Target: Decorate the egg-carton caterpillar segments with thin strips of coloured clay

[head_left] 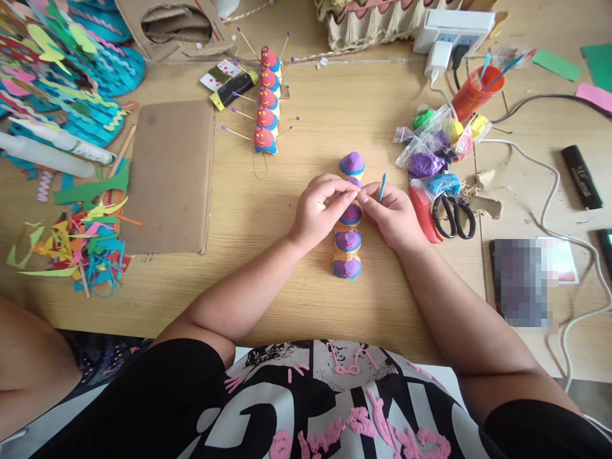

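Purple-topped strip [347,240] lies on counter [282,287] below both hands; prob. light, soft-topped, easily dented, so best held by lower sides. L hand [319,207] grip pinched, contents can't tell; R hand [393,213] grip curled w/ blue stick [383,186].

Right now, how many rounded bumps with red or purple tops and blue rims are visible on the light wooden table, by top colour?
Red-topped bumps: 5
Purple-topped bumps, one partly hidden: 5
Total: 10
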A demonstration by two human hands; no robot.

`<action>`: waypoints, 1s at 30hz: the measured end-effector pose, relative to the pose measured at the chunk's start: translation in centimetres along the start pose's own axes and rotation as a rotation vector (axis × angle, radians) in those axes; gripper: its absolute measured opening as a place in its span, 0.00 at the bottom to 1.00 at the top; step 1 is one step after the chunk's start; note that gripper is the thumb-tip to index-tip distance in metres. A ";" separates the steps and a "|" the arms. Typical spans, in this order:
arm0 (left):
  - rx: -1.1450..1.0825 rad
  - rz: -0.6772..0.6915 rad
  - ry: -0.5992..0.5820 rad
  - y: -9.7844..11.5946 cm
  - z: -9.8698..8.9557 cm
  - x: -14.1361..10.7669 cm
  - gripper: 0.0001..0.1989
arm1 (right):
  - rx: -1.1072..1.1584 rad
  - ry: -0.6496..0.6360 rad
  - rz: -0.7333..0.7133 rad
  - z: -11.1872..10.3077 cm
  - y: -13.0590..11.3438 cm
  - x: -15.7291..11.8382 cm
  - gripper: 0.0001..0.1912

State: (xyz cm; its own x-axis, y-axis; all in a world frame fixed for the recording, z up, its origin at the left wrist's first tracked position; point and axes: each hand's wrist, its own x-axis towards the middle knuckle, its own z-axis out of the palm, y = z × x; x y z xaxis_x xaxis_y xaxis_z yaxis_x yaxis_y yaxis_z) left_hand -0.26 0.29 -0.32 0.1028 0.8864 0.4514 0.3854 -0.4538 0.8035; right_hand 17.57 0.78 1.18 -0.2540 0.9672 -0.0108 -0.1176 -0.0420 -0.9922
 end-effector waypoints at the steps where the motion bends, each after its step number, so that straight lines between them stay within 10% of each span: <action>1: 0.009 0.000 0.001 0.0 0.0 0.0 0.18 | 0.002 -0.002 0.001 0.0 0.0 0.0 0.26; 30: -0.136 0.085 0.067 -0.2 0.2 0.1 0.12 | 0.033 -0.010 -0.011 0.0 0.0 0.0 0.26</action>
State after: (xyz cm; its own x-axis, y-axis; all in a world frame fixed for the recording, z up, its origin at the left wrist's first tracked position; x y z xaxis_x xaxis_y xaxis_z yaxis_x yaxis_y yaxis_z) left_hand -0.15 0.51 -0.55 0.0669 0.8385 0.5408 0.2502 -0.5388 0.8044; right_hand 17.57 0.80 1.14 -0.2619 0.9651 0.0016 -0.1523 -0.0397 -0.9875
